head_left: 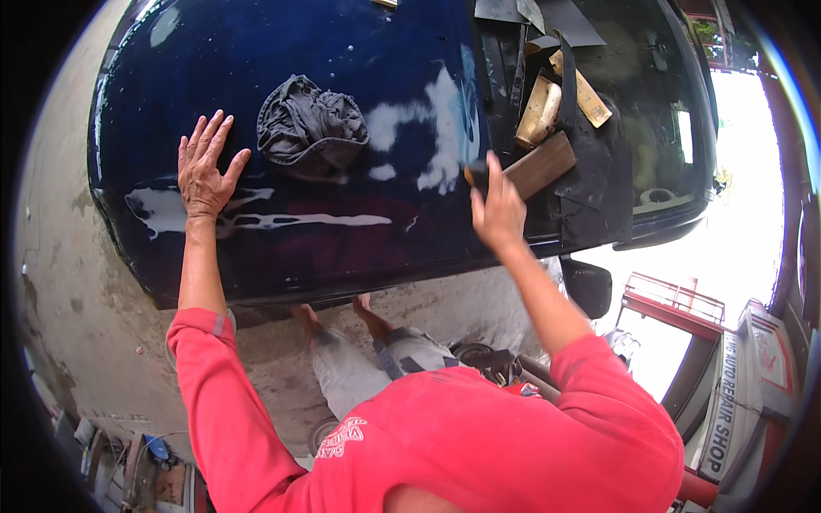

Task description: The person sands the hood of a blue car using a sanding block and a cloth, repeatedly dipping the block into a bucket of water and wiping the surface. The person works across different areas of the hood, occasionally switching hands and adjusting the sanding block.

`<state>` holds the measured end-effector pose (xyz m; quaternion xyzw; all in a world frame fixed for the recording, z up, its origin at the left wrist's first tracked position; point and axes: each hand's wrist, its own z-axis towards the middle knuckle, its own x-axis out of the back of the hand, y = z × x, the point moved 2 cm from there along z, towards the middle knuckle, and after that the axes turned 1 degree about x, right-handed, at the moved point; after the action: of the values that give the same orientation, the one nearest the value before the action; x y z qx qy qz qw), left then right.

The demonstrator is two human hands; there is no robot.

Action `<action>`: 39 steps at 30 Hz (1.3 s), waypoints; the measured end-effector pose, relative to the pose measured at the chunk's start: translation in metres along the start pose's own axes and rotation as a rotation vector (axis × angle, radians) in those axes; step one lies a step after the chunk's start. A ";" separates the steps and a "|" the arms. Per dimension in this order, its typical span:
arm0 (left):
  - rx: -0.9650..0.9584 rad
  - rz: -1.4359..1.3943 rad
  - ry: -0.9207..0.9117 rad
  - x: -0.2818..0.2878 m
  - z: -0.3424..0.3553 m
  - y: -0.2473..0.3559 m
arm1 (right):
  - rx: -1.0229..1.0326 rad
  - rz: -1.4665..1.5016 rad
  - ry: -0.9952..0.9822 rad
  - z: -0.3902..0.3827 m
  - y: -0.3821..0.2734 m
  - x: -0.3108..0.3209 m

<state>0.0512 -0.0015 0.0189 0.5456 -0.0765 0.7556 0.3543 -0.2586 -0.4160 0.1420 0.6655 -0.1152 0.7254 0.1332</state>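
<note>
My left hand (205, 167) lies flat on the dark blue car hood (282, 43), fingers spread and thumb out to the side, holding nothing. My right hand (499, 205), a little blurred, is at the hood's edge near the windshield. Its fingers grip a small dark piece (477, 176) with a yellowish edge; its exact kind is hard to make out. Pale whitish patches (445, 128) mark the paint beside it. Between my hands a crumpled dark grey cloth (312, 124) rests on the hood.
By the windshield lie a brown block (542, 164), a cream-coloured block (539, 111), a light wooden block (583, 89) and several dark sheets (594, 171). A side mirror (587, 287) juts out below. Concrete floor (94, 308) surrounds the car, with clutter at lower left.
</note>
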 end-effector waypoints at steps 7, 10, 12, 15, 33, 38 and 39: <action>-0.035 -0.027 0.033 -0.003 0.001 -0.003 | -0.179 0.012 -0.010 0.065 0.018 0.004; -0.025 0.013 0.032 -0.006 -0.001 -0.004 | -0.195 0.003 -0.015 0.087 0.025 -0.002; -0.020 0.021 0.022 -0.008 -0.003 -0.004 | -0.014 0.028 0.017 0.029 0.017 -0.004; -0.004 0.014 0.011 -0.009 -0.005 -0.005 | -0.150 0.096 -0.084 -0.038 0.004 0.000; -0.015 -0.046 -0.001 0.002 0.000 -0.002 | -0.094 0.098 0.027 0.105 0.030 -0.014; 0.149 -0.204 -0.031 0.021 0.010 0.018 | -0.290 0.015 -0.104 0.241 0.037 -0.026; 0.259 -0.358 -0.019 0.024 0.013 0.030 | -0.282 0.036 -0.114 0.240 0.035 -0.028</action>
<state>0.0393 -0.0198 0.0530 0.5984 0.1162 0.6791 0.4090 -0.0438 -0.5329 0.1353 0.6781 -0.2352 0.6653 0.2055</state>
